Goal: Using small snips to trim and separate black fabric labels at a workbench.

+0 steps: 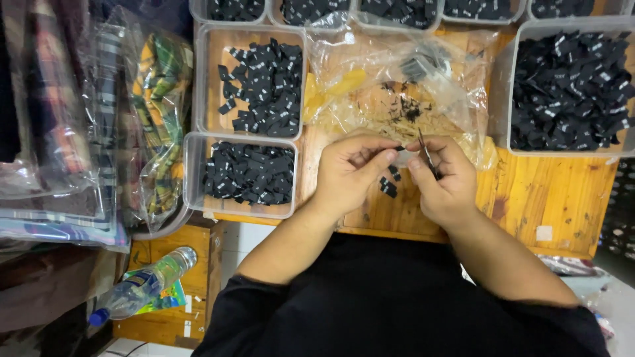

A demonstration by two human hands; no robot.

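Over a wooden table [549,198], my left hand [350,175] pinches a small black fabric label [399,148] between thumb and fingers. My right hand [443,182] grips small dark thread snips [426,155], their tips right at the label. A few loose black labels [389,185] lie on the wood between my hands. Just beyond my hands lies a crumpled clear plastic bag [397,86] with dark thread scraps on it.
Clear plastic trays of black labels surround the work spot: two at the left [254,86] [245,173], one large at the right [569,92], several along the back. Bagged plaid fabric [79,119] piles at far left. A plastic bottle [142,284] lies on a lower wooden stand.
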